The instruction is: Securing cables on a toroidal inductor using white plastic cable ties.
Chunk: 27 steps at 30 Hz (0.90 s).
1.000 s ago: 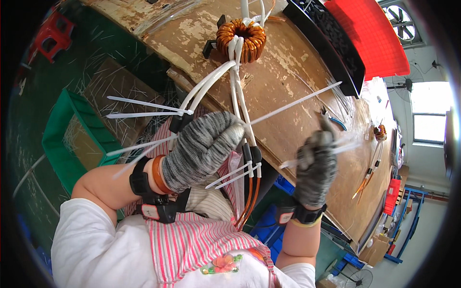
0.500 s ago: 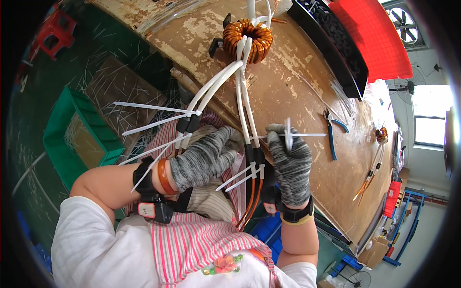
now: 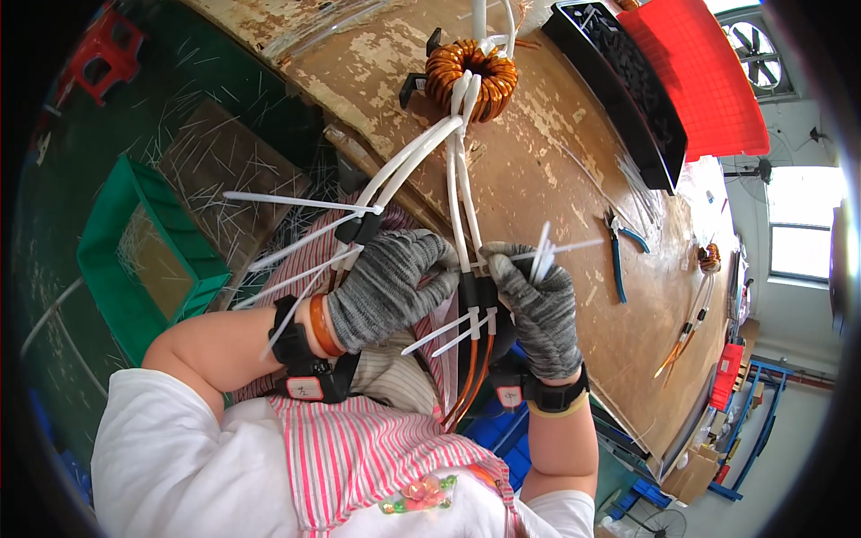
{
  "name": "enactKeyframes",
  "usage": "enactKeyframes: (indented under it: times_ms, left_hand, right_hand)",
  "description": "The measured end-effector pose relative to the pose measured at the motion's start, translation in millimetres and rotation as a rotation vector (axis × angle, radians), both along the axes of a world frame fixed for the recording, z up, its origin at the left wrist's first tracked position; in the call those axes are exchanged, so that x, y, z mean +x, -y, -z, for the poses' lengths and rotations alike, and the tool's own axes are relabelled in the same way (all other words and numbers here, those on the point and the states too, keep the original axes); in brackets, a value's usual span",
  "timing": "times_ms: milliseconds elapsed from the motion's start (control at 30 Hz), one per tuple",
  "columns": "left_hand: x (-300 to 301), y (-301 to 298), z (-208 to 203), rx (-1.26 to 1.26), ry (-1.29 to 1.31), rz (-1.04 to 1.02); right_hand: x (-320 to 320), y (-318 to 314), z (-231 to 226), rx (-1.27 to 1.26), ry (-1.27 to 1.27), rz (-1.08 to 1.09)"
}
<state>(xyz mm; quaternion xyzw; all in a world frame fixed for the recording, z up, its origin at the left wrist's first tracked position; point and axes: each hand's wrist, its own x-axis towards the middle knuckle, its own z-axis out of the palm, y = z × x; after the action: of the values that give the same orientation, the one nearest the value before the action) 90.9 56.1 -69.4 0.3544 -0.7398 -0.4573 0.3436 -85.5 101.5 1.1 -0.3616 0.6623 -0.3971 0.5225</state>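
A copper-wound ring coil (image 3: 472, 81) sits on the table with white-sleeved leads (image 3: 456, 188) running toward me, ending in black sleeves and bare copper. My gloved left hand (image 3: 395, 289) is closed beside the middle leads, its fingertips pressed together; what they hold is hidden. Several white cable ties (image 3: 543, 255) are gripped in my gloved right hand (image 3: 538, 309), just right of those leads. One tie reaches across the leads above the black sleeves (image 3: 477, 291). More ties hang from those sleeves and from the left pair's black sleeves (image 3: 357, 229).
Blue-handled pliers (image 3: 618, 260) and a smaller coil (image 3: 708, 258) lie on the worn table (image 3: 574, 211) to the right. Behind stand a black bin (image 3: 619, 94) of dark parts and a red tray (image 3: 695, 85). A green crate (image 3: 134, 269) stands on the floor at left.
My right hand has moved slightly left and down toward the leads, and its ties have tilted. My left hand has shifted a little right, fingertips nearer the leads.
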Motion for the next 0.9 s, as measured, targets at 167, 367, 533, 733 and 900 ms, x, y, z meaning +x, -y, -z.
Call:
enactKeyframes:
  times_ms: [167, 367, 533, 733, 900]
  left_hand:
    - [5.8, -1.2, -2.7, -0.185, -0.007, -0.060]
    - [10.5, -0.4, -3.0, -0.185, -0.040, -0.008]
    - [11.0, -0.2, -4.9, -0.123, -0.025, -0.014]
    - [10.8, -1.0, -1.9, -0.108, -0.046, -0.019]
    - [11.4, 0.7, -4.4, -0.103, -0.066, -0.004]
  right_hand:
    - [-8.0, -3.7, -3.7, -0.032, 0.053, -0.086]
    - [-6.7, 7.4, -5.3, -0.364, -0.163, -0.226]
    - [-0.4, 10.3, -6.8, -0.243, 0.076, -0.097]
    - [-10.0, 16.3, -0.9, -0.356, -0.462, -0.371]
    - [-11.1, 17.0, -0.6, -0.389, -0.617, -0.461]
